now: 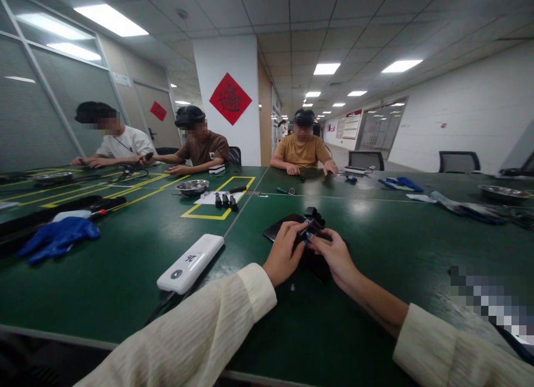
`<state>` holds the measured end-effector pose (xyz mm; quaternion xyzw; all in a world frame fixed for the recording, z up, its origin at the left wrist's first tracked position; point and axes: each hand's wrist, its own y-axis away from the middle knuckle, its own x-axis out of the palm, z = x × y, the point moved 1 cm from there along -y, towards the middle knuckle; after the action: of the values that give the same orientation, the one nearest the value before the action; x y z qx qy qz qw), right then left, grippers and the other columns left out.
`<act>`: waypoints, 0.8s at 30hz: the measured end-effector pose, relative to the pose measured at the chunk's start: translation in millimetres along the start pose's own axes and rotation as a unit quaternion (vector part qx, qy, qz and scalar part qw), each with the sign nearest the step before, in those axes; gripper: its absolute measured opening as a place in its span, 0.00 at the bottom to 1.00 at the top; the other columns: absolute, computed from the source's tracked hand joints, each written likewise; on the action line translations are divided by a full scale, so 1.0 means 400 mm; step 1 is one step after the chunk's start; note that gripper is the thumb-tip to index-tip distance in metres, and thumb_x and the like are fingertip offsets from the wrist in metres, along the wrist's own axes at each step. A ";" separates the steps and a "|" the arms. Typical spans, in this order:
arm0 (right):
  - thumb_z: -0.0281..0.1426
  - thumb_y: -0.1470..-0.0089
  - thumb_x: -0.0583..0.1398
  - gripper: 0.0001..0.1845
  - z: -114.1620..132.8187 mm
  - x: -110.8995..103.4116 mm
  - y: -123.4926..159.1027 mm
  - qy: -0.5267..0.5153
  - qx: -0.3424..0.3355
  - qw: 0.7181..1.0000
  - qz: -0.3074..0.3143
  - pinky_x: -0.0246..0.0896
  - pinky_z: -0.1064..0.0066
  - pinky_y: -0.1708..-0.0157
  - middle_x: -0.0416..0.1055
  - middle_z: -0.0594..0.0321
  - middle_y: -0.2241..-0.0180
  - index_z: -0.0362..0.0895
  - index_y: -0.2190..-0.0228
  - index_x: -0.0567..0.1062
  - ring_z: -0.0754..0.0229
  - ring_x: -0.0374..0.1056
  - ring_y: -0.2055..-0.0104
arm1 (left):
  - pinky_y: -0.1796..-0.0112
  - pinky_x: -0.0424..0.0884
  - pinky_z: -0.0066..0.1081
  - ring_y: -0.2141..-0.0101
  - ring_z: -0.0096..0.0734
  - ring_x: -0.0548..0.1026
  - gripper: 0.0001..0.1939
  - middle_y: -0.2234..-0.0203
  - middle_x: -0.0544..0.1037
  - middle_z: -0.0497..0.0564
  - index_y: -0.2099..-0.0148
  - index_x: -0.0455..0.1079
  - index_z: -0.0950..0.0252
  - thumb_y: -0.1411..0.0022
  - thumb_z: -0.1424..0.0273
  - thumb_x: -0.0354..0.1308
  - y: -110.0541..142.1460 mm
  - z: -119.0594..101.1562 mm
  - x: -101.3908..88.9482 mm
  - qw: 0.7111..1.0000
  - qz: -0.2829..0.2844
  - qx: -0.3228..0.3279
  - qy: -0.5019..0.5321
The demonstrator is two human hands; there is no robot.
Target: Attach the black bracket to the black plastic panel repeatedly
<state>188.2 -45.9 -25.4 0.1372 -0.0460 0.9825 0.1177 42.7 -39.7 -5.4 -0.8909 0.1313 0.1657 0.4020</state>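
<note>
Both my hands meet over the green table around a small black device [314, 214] with a blocky top, whose exact kind I cannot make out. My left hand [285, 254] grips its left side with curled fingers. From the right, my right hand [337, 255] pinches at its near side, where a small blue spot shows by the fingertips. Underneath lies a dark flat piece [272, 229], mostly covered by the hands and device. A tiny clear bit [292, 287] rests on the table just below my left hand.
A white power bank [194, 262] with a cable lies left of my forearm. Farther off are several black cylindrical parts [225, 201], a metal bowl [192, 187], a blue glove [62, 237] and a grey glove [463, 206]. Three people sit across the table.
</note>
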 end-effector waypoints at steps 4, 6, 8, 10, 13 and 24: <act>0.35 0.70 0.70 0.24 0.025 -0.010 -0.026 -0.011 0.031 0.996 0.078 0.55 0.75 0.80 0.73 0.65 0.76 0.42 0.68 0.69 0.67 0.65 0.80 | 0.47 0.57 0.38 0.50 0.37 0.63 0.18 0.53 0.65 0.56 0.47 0.63 0.61 0.40 0.73 0.49 -0.005 0.000 -0.001 1.000 0.011 0.000 0.011; 0.34 0.70 0.70 0.22 0.033 -0.020 -0.043 -0.012 0.018 0.995 0.102 0.56 0.75 0.80 0.71 0.67 0.77 0.41 0.71 0.71 0.70 0.61 0.82 | 0.47 0.57 0.38 0.49 0.38 0.62 0.20 0.49 0.62 0.57 0.45 0.61 0.61 0.40 0.71 0.51 -0.006 0.006 -0.002 1.000 -0.013 -0.011 -0.007; 0.35 0.70 0.70 0.21 0.038 -0.035 -0.062 -0.005 -0.014 0.997 0.082 0.58 0.75 0.80 0.71 0.67 0.77 0.41 0.71 0.71 0.70 0.60 0.82 | 0.48 0.58 0.39 0.48 0.39 0.60 0.23 0.44 0.56 0.57 0.43 0.57 0.60 0.41 0.69 0.53 -0.009 0.018 -0.007 0.996 -0.078 -0.033 -0.039; 0.36 0.69 0.69 0.23 0.038 -0.049 -0.084 0.018 -0.057 0.998 0.033 0.59 0.74 0.79 0.72 0.66 0.75 0.41 0.69 0.71 0.69 0.62 0.81 | 0.50 0.60 0.39 0.48 0.39 0.59 0.24 0.43 0.53 0.57 0.42 0.53 0.60 0.41 0.67 0.52 -0.014 0.039 -0.015 0.987 -0.139 -0.043 -0.074; 0.38 0.68 0.68 0.25 0.029 -0.061 -0.119 0.056 -0.124 0.990 -0.028 0.62 0.73 0.79 0.73 0.63 0.71 0.41 0.67 0.69 0.65 0.66 0.77 | 0.51 0.62 0.39 0.49 0.37 0.60 0.19 0.47 0.57 0.57 0.45 0.55 0.62 0.39 0.68 0.49 -0.027 0.082 -0.027 0.975 -0.183 -0.039 -0.116; 0.37 0.56 0.59 0.12 -0.006 -0.040 -0.150 0.374 -0.243 0.895 -0.013 0.62 0.70 0.75 0.71 0.63 0.75 0.43 0.71 0.67 0.60 0.69 0.77 | 0.54 0.62 0.37 0.59 0.33 0.65 0.10 0.60 0.65 0.54 0.56 0.60 0.65 0.40 0.73 0.46 -0.030 0.114 -0.013 0.970 -0.165 -0.135 -0.118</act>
<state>217.3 9.2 -28.6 -0.2729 -0.2341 0.9178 0.1687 33.7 3.0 -23.7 -0.9207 -0.0894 0.2168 0.3121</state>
